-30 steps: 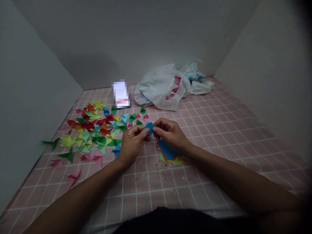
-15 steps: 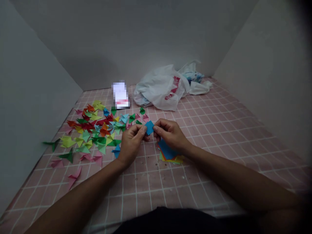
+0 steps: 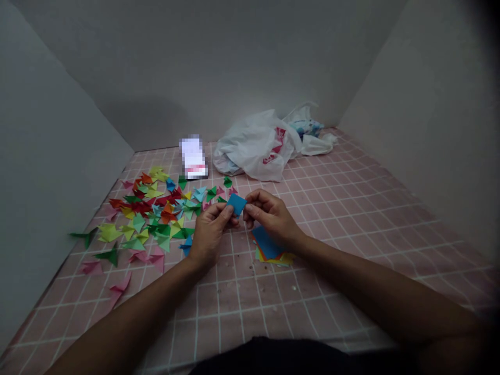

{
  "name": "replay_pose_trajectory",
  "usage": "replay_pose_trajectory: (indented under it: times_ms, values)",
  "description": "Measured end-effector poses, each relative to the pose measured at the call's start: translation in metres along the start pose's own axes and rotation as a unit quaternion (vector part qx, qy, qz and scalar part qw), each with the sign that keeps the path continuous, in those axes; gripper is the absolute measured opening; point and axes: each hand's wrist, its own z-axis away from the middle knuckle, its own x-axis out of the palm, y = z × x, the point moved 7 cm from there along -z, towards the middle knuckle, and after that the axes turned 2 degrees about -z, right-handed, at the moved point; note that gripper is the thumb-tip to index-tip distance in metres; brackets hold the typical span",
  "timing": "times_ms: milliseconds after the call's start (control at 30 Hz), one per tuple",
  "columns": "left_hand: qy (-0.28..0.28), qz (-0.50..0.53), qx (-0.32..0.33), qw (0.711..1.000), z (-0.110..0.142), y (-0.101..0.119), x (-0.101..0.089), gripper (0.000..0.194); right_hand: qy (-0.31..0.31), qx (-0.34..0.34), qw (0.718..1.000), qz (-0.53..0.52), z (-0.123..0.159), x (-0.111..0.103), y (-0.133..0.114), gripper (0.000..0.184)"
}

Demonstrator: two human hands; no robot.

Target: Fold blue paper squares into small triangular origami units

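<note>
A small folded blue paper is held up between both hands over the pink checked table. My left hand pinches its left edge with thumb and fingers. My right hand pinches its right edge, fingers curled. Under my right wrist lies a stack of coloured paper squares with a blue sheet on top. To the left a spread of several folded paper pieces in red, green, yellow, pink and blue covers the table.
A white plastic bag with red print lies at the back, with a second crumpled bag behind it. A phone with a lit screen lies at the back left. Grey walls close in the table on three sides.
The blue paper has been turned between my fingers and now shows as a flat small square, held slightly higher. Both hands stay in the same place.
</note>
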Motion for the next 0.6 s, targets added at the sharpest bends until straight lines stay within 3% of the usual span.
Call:
replay_pose_trajectory:
  times_ms: [267, 600]
  values:
    - [-0.022, -0.068, 0.062, 0.996, 0.0015, 0.0075, -0.0007, 0.022, -0.007, 0.012, 1.0, -0.004, 0.001, 0.0008, -0.0013, 0.024]
    - [-0.021, -0.004, 0.002, 1.0, -0.0006, 0.0001, 0.002, 0.031, -0.021, 0.015, 1.0, -0.009, 0.0004, 0.0032, 0.001, 0.028]
